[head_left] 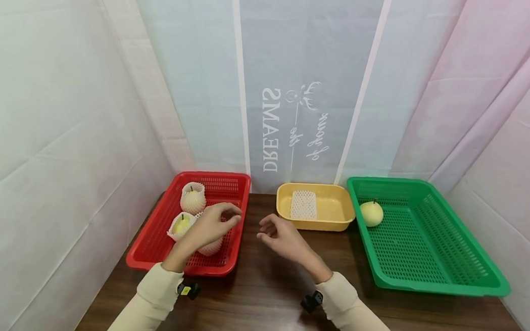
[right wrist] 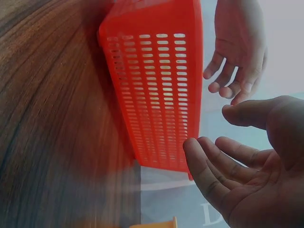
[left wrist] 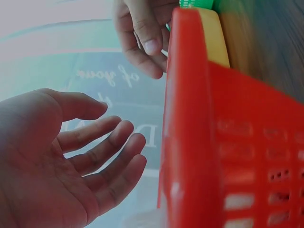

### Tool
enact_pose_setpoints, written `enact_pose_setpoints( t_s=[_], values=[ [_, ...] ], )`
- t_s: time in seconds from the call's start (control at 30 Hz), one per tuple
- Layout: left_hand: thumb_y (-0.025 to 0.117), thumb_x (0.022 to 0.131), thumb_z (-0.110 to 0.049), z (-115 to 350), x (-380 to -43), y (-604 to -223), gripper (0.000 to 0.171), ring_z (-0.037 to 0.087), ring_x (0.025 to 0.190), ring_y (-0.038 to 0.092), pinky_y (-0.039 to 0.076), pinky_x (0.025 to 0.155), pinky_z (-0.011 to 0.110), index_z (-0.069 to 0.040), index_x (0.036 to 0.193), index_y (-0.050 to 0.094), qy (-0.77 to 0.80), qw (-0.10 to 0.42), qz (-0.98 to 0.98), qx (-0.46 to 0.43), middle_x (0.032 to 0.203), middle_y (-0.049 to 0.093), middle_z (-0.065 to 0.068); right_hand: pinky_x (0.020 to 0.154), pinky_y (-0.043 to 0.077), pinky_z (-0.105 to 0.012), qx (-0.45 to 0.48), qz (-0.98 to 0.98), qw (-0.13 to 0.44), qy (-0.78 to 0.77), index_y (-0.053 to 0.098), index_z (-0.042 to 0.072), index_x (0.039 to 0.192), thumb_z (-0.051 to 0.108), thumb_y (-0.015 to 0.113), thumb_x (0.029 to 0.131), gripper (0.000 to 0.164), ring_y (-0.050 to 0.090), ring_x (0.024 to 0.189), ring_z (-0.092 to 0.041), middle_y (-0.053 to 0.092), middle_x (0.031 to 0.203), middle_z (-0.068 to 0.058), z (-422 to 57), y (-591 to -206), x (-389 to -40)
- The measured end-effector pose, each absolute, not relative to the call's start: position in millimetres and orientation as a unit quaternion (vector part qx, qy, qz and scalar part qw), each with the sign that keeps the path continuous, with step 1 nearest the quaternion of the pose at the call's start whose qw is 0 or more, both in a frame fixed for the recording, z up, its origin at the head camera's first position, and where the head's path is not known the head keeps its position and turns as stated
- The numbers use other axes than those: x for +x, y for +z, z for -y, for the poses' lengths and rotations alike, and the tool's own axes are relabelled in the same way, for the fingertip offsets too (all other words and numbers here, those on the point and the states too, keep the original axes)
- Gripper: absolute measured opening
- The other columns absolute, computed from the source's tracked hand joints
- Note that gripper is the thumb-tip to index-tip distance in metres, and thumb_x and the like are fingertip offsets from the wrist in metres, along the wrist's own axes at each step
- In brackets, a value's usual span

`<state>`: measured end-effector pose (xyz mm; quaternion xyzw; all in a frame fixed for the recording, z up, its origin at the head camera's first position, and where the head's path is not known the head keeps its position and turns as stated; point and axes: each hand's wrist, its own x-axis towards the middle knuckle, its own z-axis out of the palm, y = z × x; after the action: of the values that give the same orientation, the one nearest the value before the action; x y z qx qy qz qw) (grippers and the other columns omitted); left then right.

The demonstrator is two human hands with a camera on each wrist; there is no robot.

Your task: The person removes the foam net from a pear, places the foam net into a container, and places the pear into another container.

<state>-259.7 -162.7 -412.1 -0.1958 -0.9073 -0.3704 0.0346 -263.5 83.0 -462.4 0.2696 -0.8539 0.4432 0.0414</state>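
My left hand (head_left: 213, 225) hovers over the red basket (head_left: 150, 249), fingers loosely bent with nothing in them. Beneath and beside it in the basket lie several pears in white foam nets: one pear (head_left: 193, 199) at the back, another pear (head_left: 182, 224) at the left, and a netted fruit (head_left: 211, 247) partly hidden by the hand. My right hand (head_left: 285, 239) is above the table, just right of the red basket, its fingers relaxed and holding nothing. In the left wrist view the left palm (left wrist: 52, 175) faces the basket rim. The right wrist view shows the right fingers (right wrist: 209, 175) slightly curved.
A yellow tray (head_left: 335, 202) holding a flat white foam net (head_left: 304, 205) stands at the back middle. To its right is a green basket (head_left: 430, 287) with one bare pear (head_left: 372, 213) in its back left corner. Cloth curtains (head_left: 199, 55) surround the brown table (head_left: 274, 308).
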Motion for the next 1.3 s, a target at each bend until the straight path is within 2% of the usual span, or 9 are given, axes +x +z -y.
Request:
enact_pose_setpoints(
  t_s=[0.13, 0.3, 0.53, 0.7, 0.87, 1.03, 1.3],
  values=[
    [0.070, 0.103, -0.020, 170.2, -260.8, -409.7, 0.024, 0.021, 0.107, 0.069, 0.058, 0.097, 0.047, -0.009, 0.123, 0.075, -0.347, 0.034, 0.916, -0.196, 0.118, 0.075, 0.005, 0.081, 0.061, -0.031, 0.265, 0.858, 0.031, 0.438, 0.068, 0.004, 0.115, 0.013, 0.078, 0.097, 0.022, 0.071, 0.090, -0.016, 0.074, 0.101, -0.006, -75.0, -461.0, -264.8],
    [0.070, 0.103, -0.019, 177.8, -263.3, -407.8, 0.022, 0.023, 0.108, 0.070, 0.058, 0.096, 0.050, -0.009, 0.122, 0.075, -0.334, 0.030, 0.921, -0.199, 0.115, 0.075, 0.007, 0.082, 0.060, -0.031, 0.254, 0.859, 0.011, 0.443, 0.067, 0.003, 0.117, 0.015, 0.077, 0.098, 0.025, 0.072, 0.093, -0.019, 0.074, 0.105, -0.010, -67.1, -459.7, -266.4],
    [0.070, 0.103, -0.018, 186.7, -270.7, -408.9, 0.026, 0.030, 0.116, 0.069, 0.058, 0.099, 0.053, -0.004, 0.124, 0.074, -0.318, 0.031, 0.926, -0.201, 0.121, 0.074, 0.013, 0.081, 0.059, -0.030, 0.247, 0.863, -0.008, 0.440, 0.066, 0.000, 0.121, 0.021, 0.075, 0.100, 0.031, 0.071, 0.093, -0.017, 0.075, 0.105, -0.007, -60.8, -463.7, -271.4],
    [0.070, 0.102, -0.019, 191.9, -275.4, -407.7, 0.027, 0.029, 0.110, 0.069, 0.059, 0.095, 0.051, -0.004, 0.124, 0.074, -0.302, 0.026, 0.935, -0.183, 0.122, 0.073, 0.014, 0.075, 0.058, -0.028, 0.239, 0.858, -0.016, 0.454, 0.065, -0.002, 0.121, 0.021, 0.074, 0.100, 0.032, 0.069, 0.086, -0.013, 0.076, 0.102, -0.008, -57.0, -465.3, -273.3],
    [0.070, 0.102, -0.019, 196.7, -280.8, -412.2, 0.030, 0.030, 0.110, 0.069, 0.058, 0.096, 0.052, -0.002, 0.126, 0.072, -0.307, 0.000, 0.938, -0.159, 0.123, 0.073, 0.016, 0.065, 0.057, -0.026, 0.223, 0.853, -0.036, 0.472, 0.063, -0.002, 0.124, 0.022, 0.074, 0.101, 0.035, 0.067, 0.077, -0.011, 0.075, 0.104, -0.010, -54.4, -465.6, -275.0],
    [0.072, 0.100, -0.020, 200.7, -286.2, -419.2, 0.038, 0.038, 0.122, 0.067, 0.056, 0.100, 0.055, 0.003, 0.131, 0.068, -0.284, -0.037, 0.944, -0.164, 0.130, 0.070, 0.024, 0.064, 0.057, -0.027, 0.210, 0.856, -0.049, 0.469, 0.060, -0.003, 0.129, 0.025, 0.074, 0.101, 0.042, 0.067, 0.074, -0.011, 0.074, 0.106, -0.012, -52.9, -465.9, -277.9],
    [0.079, 0.095, -0.019, 205.0, -287.0, -425.0, 0.055, 0.039, 0.132, 0.059, 0.052, 0.107, 0.058, 0.004, 0.141, 0.060, -0.246, -0.095, 0.952, -0.157, 0.143, 0.061, 0.026, 0.064, 0.058, -0.029, 0.208, 0.858, -0.067, 0.464, 0.056, -0.006, 0.135, 0.027, 0.073, 0.102, 0.050, 0.067, 0.071, -0.011, 0.074, 0.108, -0.013, -48.6, -465.7, -279.6]
  ],
)
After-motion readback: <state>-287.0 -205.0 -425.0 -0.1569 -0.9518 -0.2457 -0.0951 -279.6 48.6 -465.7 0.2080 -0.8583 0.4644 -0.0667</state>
